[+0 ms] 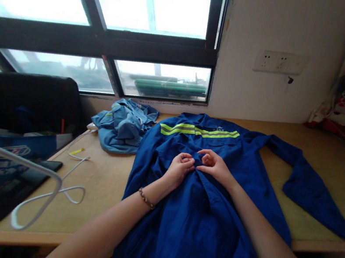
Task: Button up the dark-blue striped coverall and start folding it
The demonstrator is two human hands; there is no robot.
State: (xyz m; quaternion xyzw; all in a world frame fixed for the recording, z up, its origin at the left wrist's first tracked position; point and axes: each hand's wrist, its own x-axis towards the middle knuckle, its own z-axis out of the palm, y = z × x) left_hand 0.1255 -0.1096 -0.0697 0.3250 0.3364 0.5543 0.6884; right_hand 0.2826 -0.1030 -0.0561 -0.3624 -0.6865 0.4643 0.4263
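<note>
A royal-blue cloth work jacket [199, 222] with yellow-and-grey chest bands [216, 134] lies front up on the tan wooden counter [106, 179], overhanging the near edge. The left hand [180, 168] pinches its front opening; the right hand [215, 167] curls just beside, its grip unclear. A crumpled light-blue cloth garment [127, 132] lies alongside.

Open tabletop [335, 171] right of the blue sleeve [312, 189] — leftward, a white cable [58, 181] intrudes, perhaps raised.

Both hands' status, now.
Left hand: closed, apparently pinching the front of the blue jacket.
Right hand: partly open at the jacket's front; any grip on cloth is unclear.
</note>
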